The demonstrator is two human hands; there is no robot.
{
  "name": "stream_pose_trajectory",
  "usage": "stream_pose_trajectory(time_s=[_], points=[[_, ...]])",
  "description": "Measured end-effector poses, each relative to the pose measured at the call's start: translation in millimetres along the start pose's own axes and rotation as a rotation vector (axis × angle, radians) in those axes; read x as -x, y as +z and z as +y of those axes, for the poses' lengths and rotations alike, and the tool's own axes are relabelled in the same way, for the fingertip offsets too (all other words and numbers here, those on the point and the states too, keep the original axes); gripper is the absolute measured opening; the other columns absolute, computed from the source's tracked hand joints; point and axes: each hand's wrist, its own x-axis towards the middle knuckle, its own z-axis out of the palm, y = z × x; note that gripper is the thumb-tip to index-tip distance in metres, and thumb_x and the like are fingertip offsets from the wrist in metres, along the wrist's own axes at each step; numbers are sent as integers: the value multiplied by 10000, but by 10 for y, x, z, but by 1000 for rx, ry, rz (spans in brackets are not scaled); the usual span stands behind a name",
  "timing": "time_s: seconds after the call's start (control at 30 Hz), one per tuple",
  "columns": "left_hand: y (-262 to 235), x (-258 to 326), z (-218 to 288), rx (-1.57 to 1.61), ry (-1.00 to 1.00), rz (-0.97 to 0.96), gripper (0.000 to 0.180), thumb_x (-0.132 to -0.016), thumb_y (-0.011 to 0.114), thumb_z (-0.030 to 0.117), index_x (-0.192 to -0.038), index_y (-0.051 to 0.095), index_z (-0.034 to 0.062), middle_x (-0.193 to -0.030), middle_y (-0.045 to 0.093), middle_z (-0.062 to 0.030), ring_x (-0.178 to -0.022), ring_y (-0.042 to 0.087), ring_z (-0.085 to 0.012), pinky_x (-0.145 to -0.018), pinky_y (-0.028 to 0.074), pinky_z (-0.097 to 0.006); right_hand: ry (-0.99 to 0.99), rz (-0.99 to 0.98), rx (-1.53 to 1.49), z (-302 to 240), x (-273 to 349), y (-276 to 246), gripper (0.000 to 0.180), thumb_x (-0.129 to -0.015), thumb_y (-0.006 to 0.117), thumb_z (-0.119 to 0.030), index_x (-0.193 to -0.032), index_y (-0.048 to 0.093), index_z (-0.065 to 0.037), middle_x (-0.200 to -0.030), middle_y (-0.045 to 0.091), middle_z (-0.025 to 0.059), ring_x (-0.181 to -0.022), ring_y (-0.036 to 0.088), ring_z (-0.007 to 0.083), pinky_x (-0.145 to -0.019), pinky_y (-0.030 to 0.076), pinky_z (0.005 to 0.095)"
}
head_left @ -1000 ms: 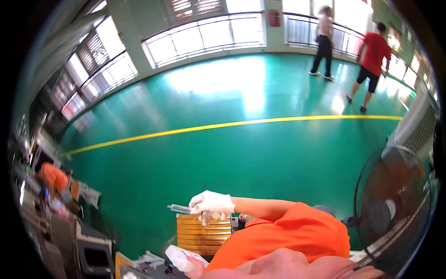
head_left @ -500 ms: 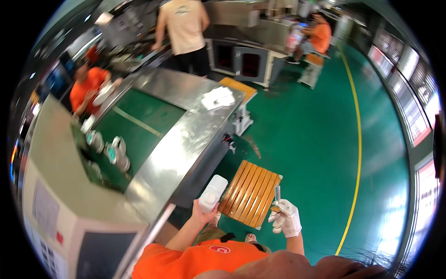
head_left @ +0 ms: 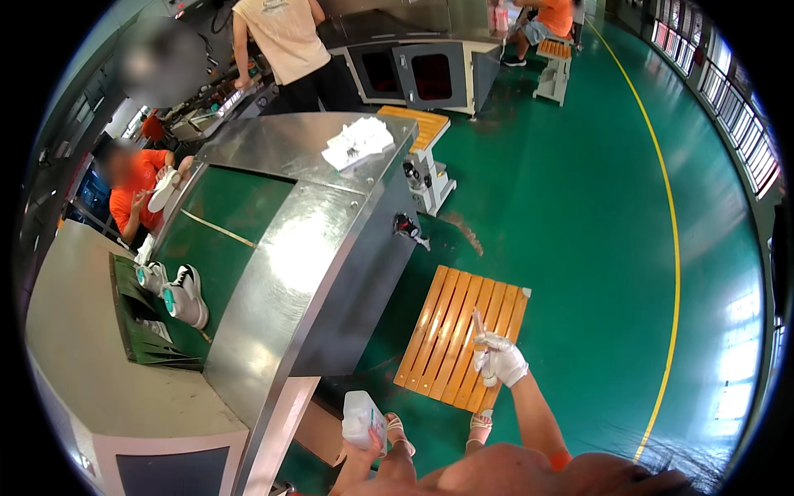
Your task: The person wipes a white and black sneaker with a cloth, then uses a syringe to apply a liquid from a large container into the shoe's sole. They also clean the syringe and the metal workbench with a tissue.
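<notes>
Head view. The left hand (head_left: 371, 445), bare, grips a white bottle (head_left: 356, 413), its fingers wrapped around the side. The right hand (head_left: 503, 362), gloved in white, holds a slim, clear tube (head_left: 478, 319) with the fingers closed around its lower part; the tube's free end points up and away from the grip. The tube's details are too small to tell.

The slatted stool (head_left: 438, 331) lies beyond the right grip, which overlaps its right-hand part in view; contact cannot be told. The feet (head_left: 395, 428) stand between the two grips, in strapped sandals. A carton (head_left: 318, 434) is located just left of the bottle.

Beyond and to the left of the left grip runs the metal frame (head_left: 285, 252) of a conveyor with a green belt (head_left: 236, 188). On the belt, well apart from both grips, stand pale shoes (head_left: 187, 299). Crumpled white paper (head_left: 359, 142) rests on the frame, farther out. Across the belt, a co-worker (head_left: 141, 186) in orange holds a white sole-shaped piece (head_left: 164, 191).
</notes>
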Motion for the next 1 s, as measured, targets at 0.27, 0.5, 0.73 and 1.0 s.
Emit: stream_pose_trajectory(time_s=[0.27, 0.5, 0.73, 1.0], points=[[-599, -936, 526, -65, 324, -251, 534, -831, 583, 448, -1254, 555, 122, -1113, 618, -141, -892, 637, -286, -686, 580, -369, -60, -29, -241, 659, -920, -902, 240, -889, 569, -253, -1009, 610, -50, -658, 552, 107, -454, 500, 256, -432, 408, 364], [-1152, -1717, 1215, 335, 252, -213, 807, -666, 738, 509, -1299, 498, 69, -1012, 564, -150, -802, 578, -244, -680, 570, -298, -168, -380, -264, 633, -1090, -875, 266, -888, 553, -235, -1015, 563, -2, -587, 475, 87, -418, 439, 221, -390, 353, 364], [-1810, -2848, 2271, 321, 441, -348, 722, -714, 675, 485, -1299, 490, 103, -1057, 570, -135, -840, 595, -220, -751, 557, -325, -123, -355, -111, 642, -1062, -825, 257, -886, 521, -232, -983, 522, 6, -531, 435, 73, -353, 388, 202, -359, 360, 369], [-1989, -4031, 3150, 384, 591, -507, 557, -755, 693, 382, -1167, 559, 32, -932, 608, -112, -808, 616, -223, -741, 563, -348, -24, -356, 13, 682, -1026, -889, 294, -853, 523, -231, -947, 563, 44, -515, 439, 88, -354, 388, 209, -361, 357, 377]])
